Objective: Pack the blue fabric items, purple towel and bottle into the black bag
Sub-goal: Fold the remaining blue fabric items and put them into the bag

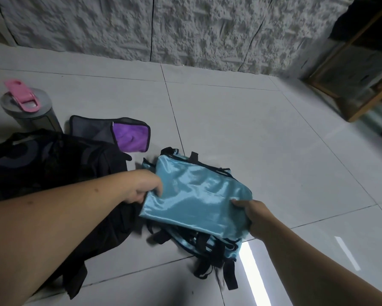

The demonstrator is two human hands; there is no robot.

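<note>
The blue fabric items (194,195) are thin satin-like cloth with a bright sheen, edged with matt black webbing straps (204,241), while the black bag (59,173) is dull, dark woven cloth. The purple towel (131,136) looks soft and fuzzy inside a grey mesh pouch (90,130), and the bottle (34,113) is smooth grey plastic with a matt pink plastic lid flap (22,94). The floor (263,133) is glossy pale tile, the wall (163,27) rough grey plaster, and the cabinet (360,69) has a wooden frame with glass panes.

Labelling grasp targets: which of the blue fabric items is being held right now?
The top shiny light-blue fabric piece, gripped by left hand and right hand; the other black-strapped blue pieces lie underneath it.
</note>
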